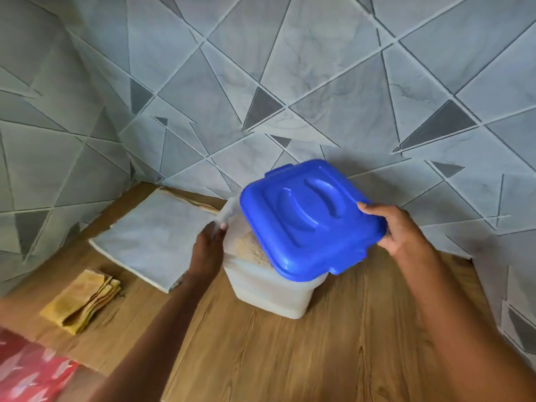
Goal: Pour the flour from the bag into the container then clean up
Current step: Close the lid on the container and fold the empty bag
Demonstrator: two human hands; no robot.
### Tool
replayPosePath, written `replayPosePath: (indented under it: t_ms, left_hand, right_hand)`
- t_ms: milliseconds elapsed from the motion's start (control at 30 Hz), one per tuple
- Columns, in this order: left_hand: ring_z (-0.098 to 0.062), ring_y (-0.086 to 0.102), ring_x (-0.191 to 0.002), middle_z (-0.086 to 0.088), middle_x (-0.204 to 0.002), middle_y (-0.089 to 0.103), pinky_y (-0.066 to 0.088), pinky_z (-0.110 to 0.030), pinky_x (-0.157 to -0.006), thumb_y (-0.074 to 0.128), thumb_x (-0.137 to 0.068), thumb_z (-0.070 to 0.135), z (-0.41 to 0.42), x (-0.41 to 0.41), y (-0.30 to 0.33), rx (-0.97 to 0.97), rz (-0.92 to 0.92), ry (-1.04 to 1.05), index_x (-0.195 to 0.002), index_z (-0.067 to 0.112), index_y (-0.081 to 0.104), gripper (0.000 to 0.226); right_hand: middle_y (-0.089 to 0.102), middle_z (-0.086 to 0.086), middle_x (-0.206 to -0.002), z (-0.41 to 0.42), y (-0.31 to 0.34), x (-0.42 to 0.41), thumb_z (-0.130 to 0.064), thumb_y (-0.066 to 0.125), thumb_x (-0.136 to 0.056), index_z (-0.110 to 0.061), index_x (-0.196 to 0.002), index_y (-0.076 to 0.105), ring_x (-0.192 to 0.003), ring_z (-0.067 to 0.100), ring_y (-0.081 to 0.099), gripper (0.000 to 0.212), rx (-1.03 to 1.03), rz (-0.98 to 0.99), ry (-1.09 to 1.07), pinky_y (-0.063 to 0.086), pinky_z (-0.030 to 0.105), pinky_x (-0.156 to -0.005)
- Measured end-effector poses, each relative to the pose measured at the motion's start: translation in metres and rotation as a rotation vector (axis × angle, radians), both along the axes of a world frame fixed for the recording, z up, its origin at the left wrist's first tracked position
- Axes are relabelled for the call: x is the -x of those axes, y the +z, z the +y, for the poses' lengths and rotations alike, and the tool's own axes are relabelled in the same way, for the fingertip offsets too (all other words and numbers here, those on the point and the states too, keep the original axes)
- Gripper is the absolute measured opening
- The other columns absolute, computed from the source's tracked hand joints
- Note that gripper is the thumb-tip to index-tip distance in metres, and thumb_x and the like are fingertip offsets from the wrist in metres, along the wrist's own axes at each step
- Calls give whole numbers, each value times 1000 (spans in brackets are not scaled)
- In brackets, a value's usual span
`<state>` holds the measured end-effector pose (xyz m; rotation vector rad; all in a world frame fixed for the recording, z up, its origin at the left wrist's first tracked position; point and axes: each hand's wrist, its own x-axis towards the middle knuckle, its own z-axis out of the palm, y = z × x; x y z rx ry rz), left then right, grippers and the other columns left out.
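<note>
A translucent white square container stands on the wooden table, with pale flour showing inside near its rim. A blue square lid is tilted over the container, its near edge resting on the rim. My right hand grips the lid's right edge. My left hand holds the container's left rim, fingers curled over the edge. I see no flour bag that I can name for certain.
A flat grey sheet lies at the back left corner of the wooden table. A folded yellow cloth lies near the left edge. Red patterned fabric is at the bottom left. Grey tiled walls close in behind and right.
</note>
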<state>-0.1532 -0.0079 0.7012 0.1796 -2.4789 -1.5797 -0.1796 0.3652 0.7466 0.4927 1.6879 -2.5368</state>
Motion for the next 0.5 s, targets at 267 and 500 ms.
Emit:
replayPosePath:
  t_ms: [267, 500]
  left_hand:
    - [-1, 28, -147, 10, -160, 32, 23, -16, -117, 28, -103, 49, -1, -8, 0, -282, 45, -20, -159, 16, 27, 65]
    - [6, 55, -120, 14, -131, 59, 46, -17, -97, 45, -104, 45, -2, -22, 5, -442, 59, -32, -137, 27, 49, 38]
  right_hand:
    - [77, 7, -89, -48, 34, 69, -7, 65, -88, -7, -95, 76, -77, 21, 73, 13, -307, -169, 356, 60, 25, -65]
    - [74, 23, -96, -73, 42, 98, -26, 85, -73, 5, -102, 72, -85, 33, 73, 45, -835, -124, 215, 54, 37, -72]
